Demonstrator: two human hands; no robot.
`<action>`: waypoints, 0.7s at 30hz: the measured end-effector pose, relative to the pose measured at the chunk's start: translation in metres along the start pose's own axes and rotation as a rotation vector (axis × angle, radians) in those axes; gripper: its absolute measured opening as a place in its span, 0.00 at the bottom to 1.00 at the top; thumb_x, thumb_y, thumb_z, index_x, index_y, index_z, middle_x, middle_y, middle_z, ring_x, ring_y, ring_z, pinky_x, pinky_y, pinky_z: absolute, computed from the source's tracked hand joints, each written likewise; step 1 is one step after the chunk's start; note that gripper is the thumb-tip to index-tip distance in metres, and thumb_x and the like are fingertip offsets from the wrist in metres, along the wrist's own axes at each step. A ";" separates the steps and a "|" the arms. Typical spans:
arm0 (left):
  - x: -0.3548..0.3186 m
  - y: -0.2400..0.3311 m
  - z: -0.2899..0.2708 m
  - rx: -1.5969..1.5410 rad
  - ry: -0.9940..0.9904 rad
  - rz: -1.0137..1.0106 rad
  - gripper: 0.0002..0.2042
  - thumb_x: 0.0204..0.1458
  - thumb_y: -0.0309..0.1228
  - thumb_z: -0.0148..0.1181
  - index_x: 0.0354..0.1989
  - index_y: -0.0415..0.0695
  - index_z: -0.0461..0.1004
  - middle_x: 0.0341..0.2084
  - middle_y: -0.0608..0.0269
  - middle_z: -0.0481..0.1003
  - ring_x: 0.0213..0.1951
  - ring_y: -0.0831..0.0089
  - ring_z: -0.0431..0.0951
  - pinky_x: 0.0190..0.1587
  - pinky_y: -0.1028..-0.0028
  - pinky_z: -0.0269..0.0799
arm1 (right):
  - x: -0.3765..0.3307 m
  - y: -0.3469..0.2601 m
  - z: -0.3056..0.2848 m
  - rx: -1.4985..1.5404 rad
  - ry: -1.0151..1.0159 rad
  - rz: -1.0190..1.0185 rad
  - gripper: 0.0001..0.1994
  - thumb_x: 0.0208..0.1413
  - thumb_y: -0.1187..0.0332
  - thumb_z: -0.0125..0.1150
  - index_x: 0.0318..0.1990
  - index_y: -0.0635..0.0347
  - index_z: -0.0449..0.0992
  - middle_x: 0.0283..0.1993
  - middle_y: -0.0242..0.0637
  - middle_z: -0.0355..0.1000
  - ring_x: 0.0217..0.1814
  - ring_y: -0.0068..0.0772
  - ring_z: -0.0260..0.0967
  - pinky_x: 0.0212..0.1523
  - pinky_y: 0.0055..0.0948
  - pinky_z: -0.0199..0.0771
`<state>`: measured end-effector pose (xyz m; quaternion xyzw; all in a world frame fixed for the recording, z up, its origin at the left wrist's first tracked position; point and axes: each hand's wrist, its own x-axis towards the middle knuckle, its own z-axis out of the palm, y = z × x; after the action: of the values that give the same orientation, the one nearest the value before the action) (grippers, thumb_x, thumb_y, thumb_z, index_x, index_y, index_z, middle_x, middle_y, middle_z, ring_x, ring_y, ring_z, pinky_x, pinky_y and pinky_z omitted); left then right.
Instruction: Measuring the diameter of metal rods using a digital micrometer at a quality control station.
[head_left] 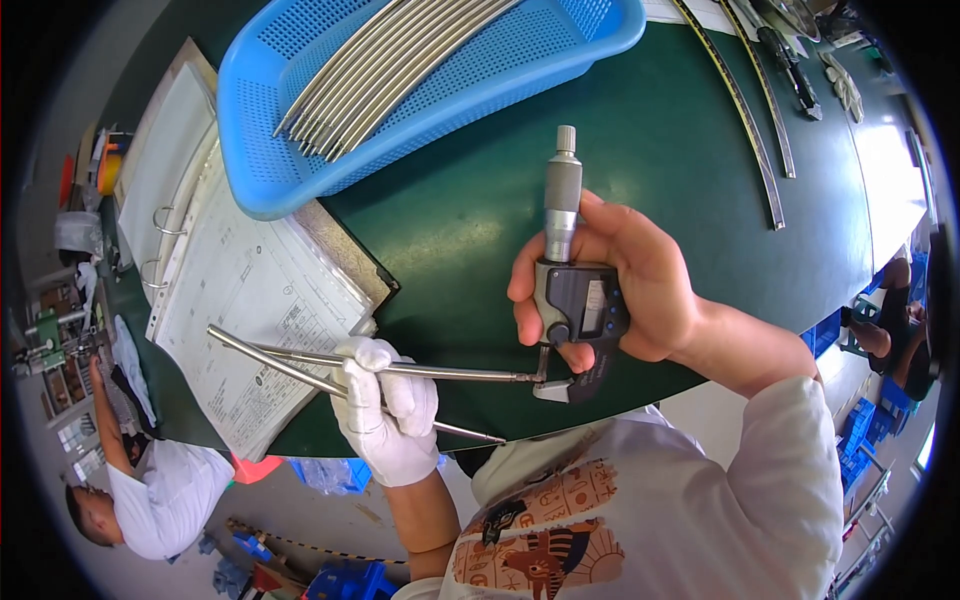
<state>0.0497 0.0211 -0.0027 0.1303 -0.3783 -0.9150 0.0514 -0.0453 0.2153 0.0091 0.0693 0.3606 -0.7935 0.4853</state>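
Observation:
My left hand (387, 410), in a white glove, is closed round two slim metal rods. One rod (460, 374) reaches right, its end between the measuring faces of a digital micrometer. The other rod (275, 362) crosses it at a slant, its lower end near the table edge. Bare, my right hand (640, 270) grips the micrometer (580, 300), which stands upright with its silver thimble at the top and its small display facing me. Whether the faces touch the rod is too small to tell.
A blue perforated basket (400, 135) of metal rods stands at the back on the green table (690, 200). An open ring binder (250, 300) with drawings lies left. Two steel rulers (745, 125) and a dark-handled tool (790, 75) lie far right. Other people sit at both sides.

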 end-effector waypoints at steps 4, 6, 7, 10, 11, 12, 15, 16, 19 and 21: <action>0.000 0.000 -0.001 0.051 -0.004 0.014 0.11 0.57 0.36 0.39 0.33 0.40 0.62 0.10 0.70 0.54 0.08 0.84 0.50 0.09 0.83 0.44 | 0.000 0.001 0.000 0.011 0.003 -0.013 0.32 0.55 0.48 0.19 0.34 0.67 0.68 0.25 0.44 0.69 0.14 0.28 0.60 0.19 0.22 0.64; -0.001 0.000 0.000 0.038 -0.012 0.017 0.11 0.57 0.36 0.39 0.33 0.40 0.62 0.09 0.70 0.54 0.08 0.84 0.50 0.09 0.83 0.44 | 0.000 0.001 0.001 0.009 0.005 -0.013 0.32 0.55 0.47 0.19 0.34 0.67 0.68 0.25 0.44 0.69 0.14 0.28 0.60 0.19 0.22 0.64; 0.000 -0.001 0.000 0.026 -0.019 0.020 0.11 0.57 0.36 0.39 0.33 0.40 0.62 0.09 0.71 0.54 0.08 0.84 0.49 0.09 0.83 0.43 | 0.000 0.000 0.001 0.008 0.006 -0.012 0.32 0.55 0.47 0.19 0.34 0.67 0.68 0.25 0.44 0.69 0.14 0.28 0.60 0.19 0.22 0.63; 0.000 -0.001 0.000 0.015 -0.021 0.021 0.12 0.57 0.36 0.38 0.33 0.40 0.62 0.09 0.71 0.53 0.08 0.85 0.49 0.09 0.83 0.43 | 0.000 0.001 0.000 0.013 0.009 -0.018 0.32 0.55 0.47 0.19 0.34 0.66 0.68 0.25 0.44 0.69 0.14 0.28 0.60 0.19 0.22 0.64; 0.000 -0.001 -0.001 0.015 -0.021 0.021 0.12 0.57 0.36 0.38 0.33 0.40 0.62 0.09 0.71 0.53 0.08 0.85 0.49 0.09 0.83 0.43 | 0.000 0.001 0.000 0.014 0.009 -0.018 0.32 0.55 0.47 0.19 0.34 0.66 0.68 0.25 0.44 0.69 0.14 0.28 0.60 0.19 0.22 0.64; 0.000 -0.001 -0.001 0.014 -0.020 0.023 0.12 0.57 0.36 0.38 0.33 0.40 0.62 0.09 0.71 0.53 0.08 0.85 0.49 0.09 0.83 0.43 | 0.000 0.001 0.000 0.012 0.008 -0.019 0.32 0.55 0.48 0.19 0.34 0.66 0.68 0.25 0.44 0.69 0.14 0.28 0.60 0.19 0.22 0.64; 0.000 -0.001 -0.001 0.015 -0.018 0.023 0.11 0.57 0.36 0.38 0.33 0.40 0.62 0.09 0.71 0.53 0.08 0.85 0.49 0.09 0.83 0.43 | -0.001 0.000 0.001 -0.007 0.006 -0.009 0.32 0.55 0.48 0.19 0.34 0.66 0.68 0.26 0.44 0.69 0.14 0.28 0.60 0.19 0.22 0.64; 0.000 -0.001 -0.001 0.016 -0.016 0.022 0.11 0.57 0.36 0.38 0.33 0.40 0.62 0.09 0.71 0.53 0.07 0.85 0.49 0.09 0.83 0.43 | -0.001 0.000 0.001 -0.024 0.006 0.001 0.32 0.55 0.47 0.19 0.34 0.66 0.68 0.26 0.44 0.69 0.14 0.28 0.60 0.19 0.22 0.64; 0.001 -0.001 -0.001 0.007 -0.025 0.019 0.11 0.57 0.36 0.38 0.33 0.40 0.62 0.09 0.71 0.53 0.07 0.85 0.49 0.09 0.83 0.43 | -0.001 0.001 0.001 -0.034 -0.008 -0.012 0.32 0.55 0.47 0.19 0.34 0.66 0.68 0.26 0.44 0.69 0.14 0.28 0.60 0.20 0.22 0.64; 0.000 -0.001 -0.001 0.013 -0.025 0.027 0.11 0.57 0.36 0.38 0.33 0.41 0.62 0.09 0.71 0.53 0.07 0.85 0.48 0.09 0.83 0.43 | -0.001 -0.001 0.002 -0.023 -0.002 -0.002 0.32 0.55 0.47 0.19 0.34 0.66 0.68 0.26 0.44 0.69 0.14 0.28 0.60 0.19 0.22 0.64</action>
<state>0.0500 0.0210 -0.0044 0.1142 -0.3867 -0.9133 0.0582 -0.0448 0.2149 0.0113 0.0626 0.3693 -0.7898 0.4857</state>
